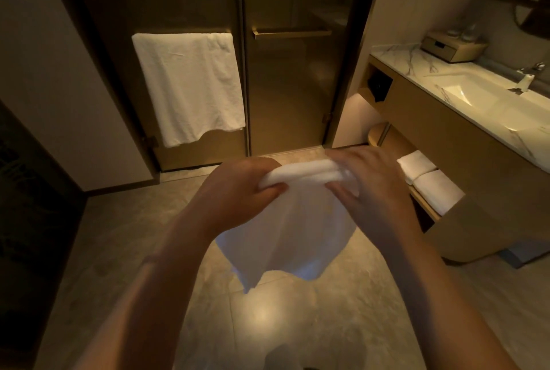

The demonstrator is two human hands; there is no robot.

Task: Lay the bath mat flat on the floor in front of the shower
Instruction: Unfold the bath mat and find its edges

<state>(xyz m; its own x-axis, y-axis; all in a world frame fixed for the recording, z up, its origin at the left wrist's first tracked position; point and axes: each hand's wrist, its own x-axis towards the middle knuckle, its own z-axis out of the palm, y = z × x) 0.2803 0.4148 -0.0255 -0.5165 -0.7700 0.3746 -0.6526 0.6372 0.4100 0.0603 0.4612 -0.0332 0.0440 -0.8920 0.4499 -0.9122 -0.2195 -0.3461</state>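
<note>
Gripping the bunched top edge of the bath mat (285, 220), both hands, left hand (241, 191) and right hand (369, 188), hold it hanging above the floor (297, 325) before the shower door (291, 72); spreading and laying remain.

We count two hands, a left hand (238, 191) and a right hand (372, 182), and one white bath mat (285, 229) between them. We see two shower doors (294, 77), each with one bar handle, and one hanging towel (190, 86). We count two folded towels (428, 180) on the vanity shelf, one sink (464, 92), one faucet (528, 76) and one small box (452, 46).
</note>
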